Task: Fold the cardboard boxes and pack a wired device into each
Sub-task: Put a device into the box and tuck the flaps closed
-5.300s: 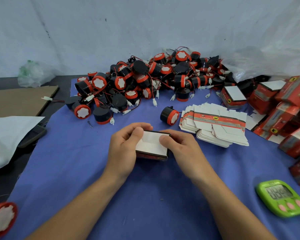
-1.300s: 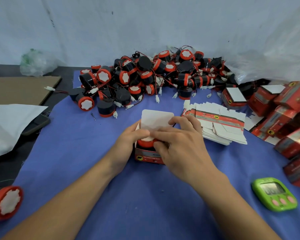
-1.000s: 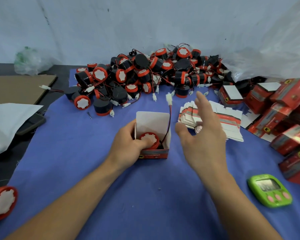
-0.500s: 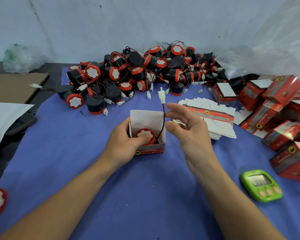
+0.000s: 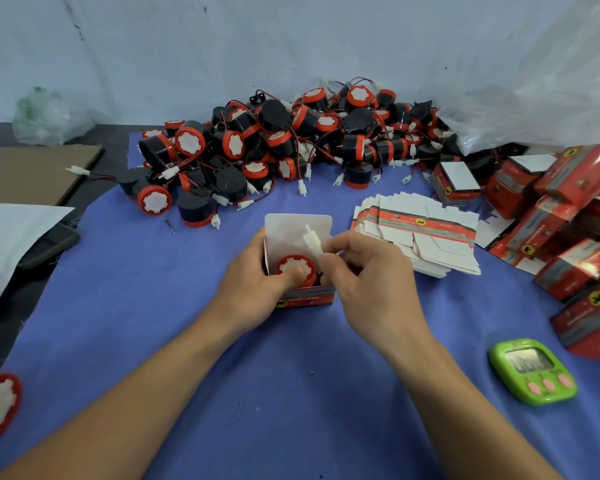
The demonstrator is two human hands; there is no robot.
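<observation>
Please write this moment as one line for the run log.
left grip: holds box, thumb on device inside | right grip: pinches white connector above box | lid flap: open

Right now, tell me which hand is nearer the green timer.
Right. The right hand pinches the white connector up-left of the green timer; the left hand grips the open box farther left.

Print on the red box [image 5: 305, 300] and digits on the green timer [image 5: 533, 374] are too blurred to read.
</observation>
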